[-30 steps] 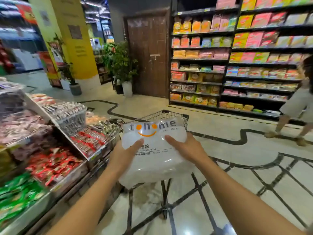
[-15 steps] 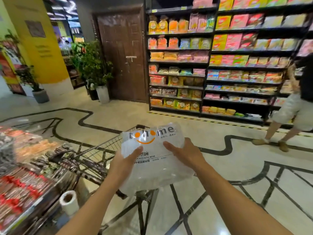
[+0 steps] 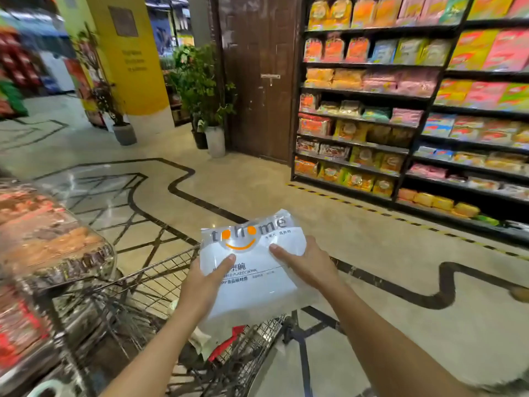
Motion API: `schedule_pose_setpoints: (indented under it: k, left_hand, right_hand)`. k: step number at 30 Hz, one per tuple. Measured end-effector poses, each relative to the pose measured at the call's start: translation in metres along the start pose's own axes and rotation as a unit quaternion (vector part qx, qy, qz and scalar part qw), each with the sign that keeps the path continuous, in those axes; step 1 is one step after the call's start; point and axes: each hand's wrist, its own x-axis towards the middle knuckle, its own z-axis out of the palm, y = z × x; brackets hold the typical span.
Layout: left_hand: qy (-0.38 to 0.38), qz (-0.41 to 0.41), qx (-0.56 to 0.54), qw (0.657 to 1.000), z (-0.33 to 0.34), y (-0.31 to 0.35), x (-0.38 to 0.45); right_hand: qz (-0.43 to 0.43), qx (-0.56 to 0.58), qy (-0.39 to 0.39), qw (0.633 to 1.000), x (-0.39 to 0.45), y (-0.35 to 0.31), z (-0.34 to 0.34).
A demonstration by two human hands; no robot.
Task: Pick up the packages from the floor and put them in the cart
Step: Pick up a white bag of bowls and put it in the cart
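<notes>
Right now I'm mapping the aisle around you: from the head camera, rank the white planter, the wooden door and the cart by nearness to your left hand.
1. Cart, directly below and left of the left hand.
2. White planter, ahead across the floor.
3. Wooden door, just behind the planter, at the back wall.

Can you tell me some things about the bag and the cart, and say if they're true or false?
1. Both hands hold the clear package. True.
2. The package lies on the floor. False: it is held up above the wire cart.
3. The package has an orange smile printed on it. True.
4. Only the left hand touches the package. False: the right hand grips it too.
5. Two potted plants stand near the brown door. True.
</notes>
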Motion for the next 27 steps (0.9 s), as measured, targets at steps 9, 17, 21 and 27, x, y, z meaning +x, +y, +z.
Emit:
schedule_pose_setpoints:
  k: [9,17,21,27]
  left_hand:
    - [0.085,-0.044,-0.041,0.995,0.010,-0.059,0.134]
    - [0.136,-0.106,-0.068,0.983,0.035,-0.109,0.218]
    - [0.165,-0.182,-0.083,0.966,0.045,-0.151,0.228]
    - [0.237,-0.315,-0.111,0.912,0.041,-0.238,0.237]
  right_hand:
    - [-0.044,-0.031,-0.081,0.995,0.161,-0.024,0.066]
    - [-0.040,-0.039,-0.148,0.987,0.270,-0.013,0.129]
    - [-0.005,-0.091,-0.218,0.972,0.315,0.023,0.184]
    - [0.029,-0.138,-0.319,0.937,0.337,0.048,0.269]
